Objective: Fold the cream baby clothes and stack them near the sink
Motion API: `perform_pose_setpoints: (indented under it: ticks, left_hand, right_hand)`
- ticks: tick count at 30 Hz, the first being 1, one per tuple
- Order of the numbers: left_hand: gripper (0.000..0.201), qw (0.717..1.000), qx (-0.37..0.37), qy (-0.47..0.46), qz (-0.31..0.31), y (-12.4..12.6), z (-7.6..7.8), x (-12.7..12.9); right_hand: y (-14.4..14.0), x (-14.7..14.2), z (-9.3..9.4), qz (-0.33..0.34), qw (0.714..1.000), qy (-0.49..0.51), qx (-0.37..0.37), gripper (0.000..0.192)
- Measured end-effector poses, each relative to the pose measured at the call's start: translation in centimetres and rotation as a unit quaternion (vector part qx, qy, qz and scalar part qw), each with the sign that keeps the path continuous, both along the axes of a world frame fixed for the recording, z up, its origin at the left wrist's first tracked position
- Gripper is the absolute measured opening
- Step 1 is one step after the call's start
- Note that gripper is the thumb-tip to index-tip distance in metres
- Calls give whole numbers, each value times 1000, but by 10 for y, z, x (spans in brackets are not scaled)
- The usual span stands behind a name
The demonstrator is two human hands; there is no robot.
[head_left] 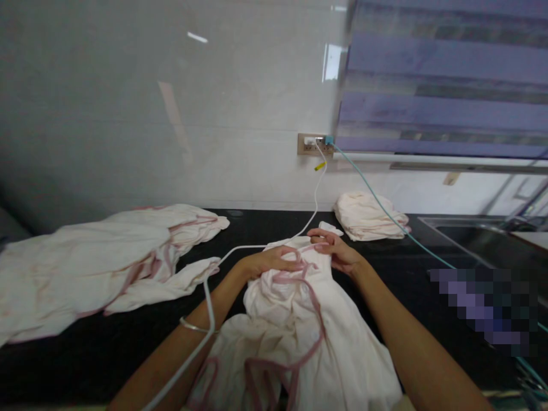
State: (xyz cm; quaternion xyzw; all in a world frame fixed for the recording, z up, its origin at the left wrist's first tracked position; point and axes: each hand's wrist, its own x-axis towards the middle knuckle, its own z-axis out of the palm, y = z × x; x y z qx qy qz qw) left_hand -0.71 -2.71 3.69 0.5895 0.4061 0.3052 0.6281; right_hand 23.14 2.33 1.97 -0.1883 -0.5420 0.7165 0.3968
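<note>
— What are the fingers doing?
— The left hand (268, 262) lies flat, fingers curled on the cream garment (295, 319); the right hand (336, 248) pinches its top edge at twelve o'clock.
— Room around it?
— Bare black bench (265, 225) beyond; a loose pile (98, 262) at nine, a folded stack (366, 216) at one.

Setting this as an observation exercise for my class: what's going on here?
A person stands at a black counter. Both hands, left hand and right hand, press on a cream garment with pink trim. A pile of similar garments lies to the left, a folded one by the wall. A white cable runs to a wall socket.
</note>
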Motion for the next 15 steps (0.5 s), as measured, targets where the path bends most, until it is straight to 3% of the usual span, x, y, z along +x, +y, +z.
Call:
perform_pose_setpoints:
  ticks: [3, 5, 8, 12, 15]
  left_hand:
    - [54, 999, 17, -15, 25, 10, -5, 2]
    - [49, 996, 52, -32, 58, 16, -8, 3]
    - [44, 989, 99, -33, 101, 22, -8, 1]
    - [47, 981, 125, -11, 149, 23, -2, -6]
    - [51, 962, 161, -11, 219, 28, 3, -15]
  right_hand:
    - [8, -9, -5, -92, 996, -3, -10, 48]
    - [10, -12, -10, -107, 993, -43, -21, 49]
    - [10, -12, -15, -72, 991, -106, -27, 52]
    - [8, -11, -19, 44, 985, -168, 15, 57]
    - [10, -11, -19, 27, 977, -197, 80, 51]
